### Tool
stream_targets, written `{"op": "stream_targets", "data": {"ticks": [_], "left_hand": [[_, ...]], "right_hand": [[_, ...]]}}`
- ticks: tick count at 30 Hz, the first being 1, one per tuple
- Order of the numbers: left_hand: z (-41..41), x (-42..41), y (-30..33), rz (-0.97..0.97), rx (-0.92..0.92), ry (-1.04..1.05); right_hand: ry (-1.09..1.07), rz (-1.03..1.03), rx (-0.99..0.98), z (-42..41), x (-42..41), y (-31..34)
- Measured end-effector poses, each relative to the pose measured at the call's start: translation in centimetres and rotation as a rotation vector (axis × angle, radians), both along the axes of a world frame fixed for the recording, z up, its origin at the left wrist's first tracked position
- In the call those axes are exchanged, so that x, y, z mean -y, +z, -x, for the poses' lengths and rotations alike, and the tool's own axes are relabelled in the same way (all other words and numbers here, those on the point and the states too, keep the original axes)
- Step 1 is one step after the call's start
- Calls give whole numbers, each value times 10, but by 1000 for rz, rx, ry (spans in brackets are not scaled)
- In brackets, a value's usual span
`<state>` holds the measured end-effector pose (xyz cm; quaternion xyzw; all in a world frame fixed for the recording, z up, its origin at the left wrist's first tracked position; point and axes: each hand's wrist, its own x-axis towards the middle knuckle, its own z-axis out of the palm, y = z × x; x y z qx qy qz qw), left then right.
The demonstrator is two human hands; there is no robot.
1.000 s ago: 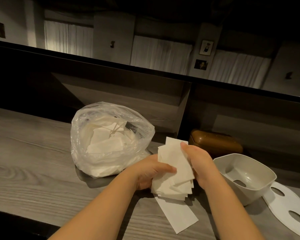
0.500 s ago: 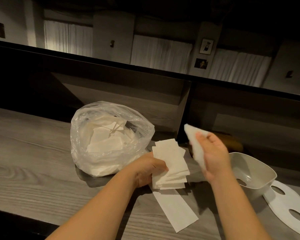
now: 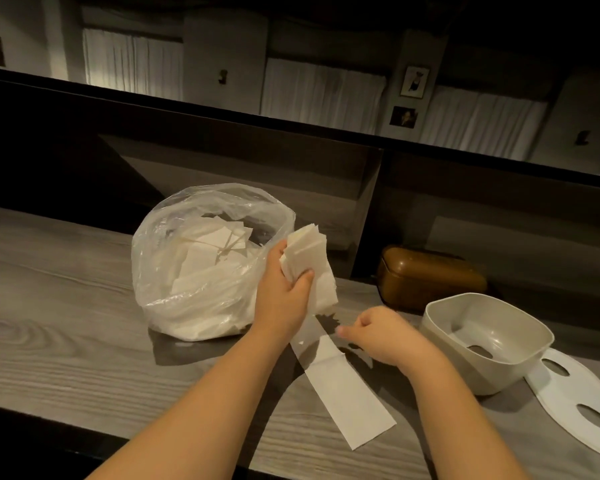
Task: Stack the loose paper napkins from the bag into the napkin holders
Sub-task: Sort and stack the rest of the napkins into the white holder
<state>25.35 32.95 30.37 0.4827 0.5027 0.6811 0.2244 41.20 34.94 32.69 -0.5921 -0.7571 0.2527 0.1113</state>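
**Napkin gathering: right hand releasing, left hand raising the stack**

The right hand [image 3: 378, 332], which was lifting a single napkin half a second ago, is now hovering low over the desk [image 3: 66, 341] with fingers loosely curled and holding nothing. The left hand [image 3: 284, 292] is gripping the napkin stack [image 3: 309, 261] and has raised it, tilted, beside the plastic bag [image 3: 194, 268]. Judgement: the stack is still being collected; nothing is yet in a holder. A long unfolded napkin [image 3: 347, 393] is lying on the desk between the forearms. The open white holder [image 3: 482, 337] is standing just right of the right hand, its lid [image 3: 575, 393] beyond it, and a brown holder [image 3: 430, 275] is sitting farther back.
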Motion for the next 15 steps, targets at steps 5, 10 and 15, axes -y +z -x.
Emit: {"op": "stream_targets", "data": {"ticks": [5,10,15], "left_hand": [[1,-5,-5,-10,31,20],[-2,-6,-3,73,123,11],[-5,-7,0,195,388,-131]], "right_hand": [[137,9,-4,-5,3,4],[353,-65,7,-5,9,5],[267,-184,-187,-17,7,14]]}}
